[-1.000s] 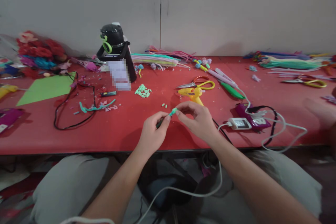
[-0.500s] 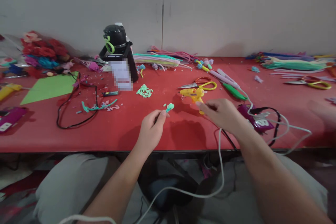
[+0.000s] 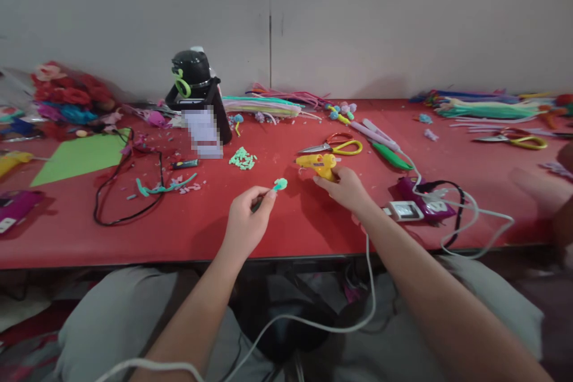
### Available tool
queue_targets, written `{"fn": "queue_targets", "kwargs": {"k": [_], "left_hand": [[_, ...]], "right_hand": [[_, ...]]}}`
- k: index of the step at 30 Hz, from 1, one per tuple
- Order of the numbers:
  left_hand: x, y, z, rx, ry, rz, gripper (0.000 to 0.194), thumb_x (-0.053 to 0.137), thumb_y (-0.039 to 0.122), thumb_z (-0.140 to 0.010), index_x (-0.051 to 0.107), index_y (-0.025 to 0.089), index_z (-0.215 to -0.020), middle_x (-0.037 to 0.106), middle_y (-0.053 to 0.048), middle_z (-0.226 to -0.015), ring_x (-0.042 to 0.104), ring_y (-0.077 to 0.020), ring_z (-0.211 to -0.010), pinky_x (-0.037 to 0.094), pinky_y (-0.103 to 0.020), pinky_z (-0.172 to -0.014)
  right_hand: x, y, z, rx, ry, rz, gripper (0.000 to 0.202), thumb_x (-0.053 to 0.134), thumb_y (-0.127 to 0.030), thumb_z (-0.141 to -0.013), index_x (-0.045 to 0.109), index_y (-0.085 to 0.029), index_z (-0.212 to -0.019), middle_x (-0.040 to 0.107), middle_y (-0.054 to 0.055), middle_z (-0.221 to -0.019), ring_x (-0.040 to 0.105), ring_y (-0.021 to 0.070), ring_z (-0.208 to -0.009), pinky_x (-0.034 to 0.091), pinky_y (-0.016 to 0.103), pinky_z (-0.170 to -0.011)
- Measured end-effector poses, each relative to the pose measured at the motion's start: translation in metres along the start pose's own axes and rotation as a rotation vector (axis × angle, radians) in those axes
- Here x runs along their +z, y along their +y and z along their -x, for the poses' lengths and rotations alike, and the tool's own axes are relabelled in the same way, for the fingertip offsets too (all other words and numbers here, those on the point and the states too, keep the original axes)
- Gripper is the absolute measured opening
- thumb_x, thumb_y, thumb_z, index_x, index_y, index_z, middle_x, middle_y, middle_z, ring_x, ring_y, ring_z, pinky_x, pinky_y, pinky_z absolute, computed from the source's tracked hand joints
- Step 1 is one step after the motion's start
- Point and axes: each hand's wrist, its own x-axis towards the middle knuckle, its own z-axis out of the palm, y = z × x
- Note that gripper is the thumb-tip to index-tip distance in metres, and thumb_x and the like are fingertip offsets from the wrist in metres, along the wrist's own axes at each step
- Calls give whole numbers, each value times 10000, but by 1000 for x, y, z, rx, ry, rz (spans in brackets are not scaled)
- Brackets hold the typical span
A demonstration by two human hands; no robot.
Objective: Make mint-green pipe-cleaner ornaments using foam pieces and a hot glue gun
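My left hand (image 3: 248, 216) is closed in a pinch on a small mint-green fuzzy pipe-cleaner piece (image 3: 280, 184), its rounded head sticking out past the fingertips. My right hand (image 3: 348, 190) wraps the handle of a yellow hot glue gun (image 3: 317, 161), whose nozzle points left, a short way above and to the right of the green piece. The two do not touch. Behind my left hand lies a small pile of cut mint-green pieces (image 3: 243, 159). Scissors (image 3: 342, 146) with red and yellow handles rest just beyond the glue gun.
A black bottle (image 3: 193, 71) stands behind a propped phone (image 3: 203, 131). Pipe-cleaner bundles (image 3: 264, 105) lie along the wall. On the right are a hair straightener (image 3: 376, 134), a purple power strip (image 3: 425, 200) and cables. A green sheet (image 3: 80, 155) lies left; another person's arm shows far right.
My right hand has shifted its grip on the glue gun's handle, and its wrist is lower and further left. The whole view has moved slightly, and a white plug-like block beside the power strip is now uncovered.
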Motion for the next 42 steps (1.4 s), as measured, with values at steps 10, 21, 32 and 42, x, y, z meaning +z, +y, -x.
{"fn": "queue_targets", "kwargs": {"k": [10, 21, 32, 42], "left_hand": [[-24, -14, -16, -44, 79, -119, 330, 632, 464, -901, 671, 174, -749, 527, 11, -622, 474, -142, -614, 350, -270, -577], [-19, -10, -13, -16, 41, -159, 330, 633, 432, -898, 643, 177, -688, 444, 23, -580, 397, -125, -572, 296, -277, -544], [-20, -5, -12, -15, 44, -165, 300, 635, 413, -873, 671, 171, -700, 481, 15, -595, 429, -136, -597, 337, -276, -575], [-20, -4, -10, -13, 47, -171, 302, 642, 405, -875, 689, 174, -687, 528, 11, -595, 444, -138, -583, 345, -280, -578]], "right_hand": [[6, -18, 47, 18, -220, -531, 291, 770, -449, -729, 709, -191, -850, 701, 35, -769, 622, 166, -698, 484, 301, -655], [23, -24, 56, -77, -317, -413, 293, 741, -524, -755, 692, -236, -728, 671, 9, -675, 596, 166, -648, 496, 311, -626], [26, -22, 56, -160, -276, -334, 314, 702, -519, -787, 761, -232, -901, 707, 21, -709, 649, 196, -674, 525, 330, -618], [26, -22, 58, -142, -274, -316, 242, 684, -482, -804, 752, -261, -876, 704, 19, -720, 671, 222, -731, 535, 340, -620]]}}
